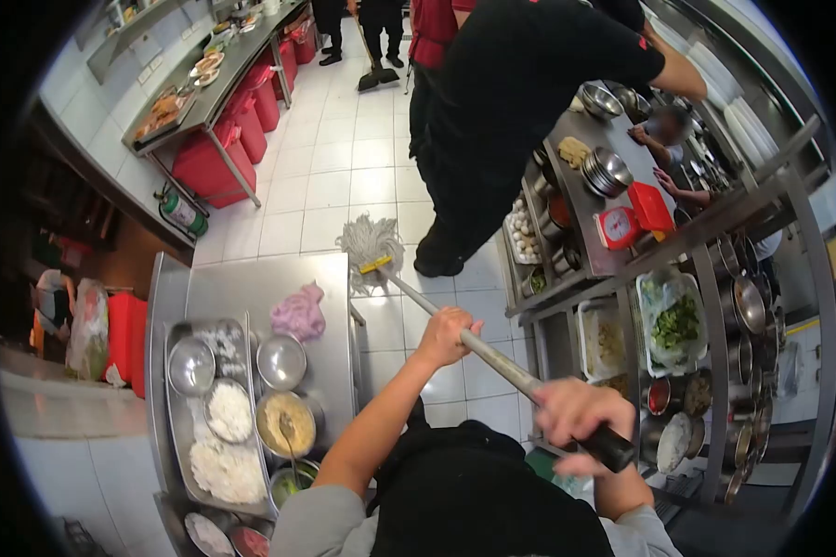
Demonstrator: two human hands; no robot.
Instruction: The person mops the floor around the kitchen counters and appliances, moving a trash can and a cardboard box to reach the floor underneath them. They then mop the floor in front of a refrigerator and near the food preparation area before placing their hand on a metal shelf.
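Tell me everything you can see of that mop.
The mop has a long, slim grey pole, a black end grip, a yellow clamp and greyish, string-like strands spread on the white tiled floor. It slants down and away. The left hand holds the pole partway along; the right hand, blurred, is near the grip.

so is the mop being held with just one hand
No, the left hand and the right hand both grip the mop handle.
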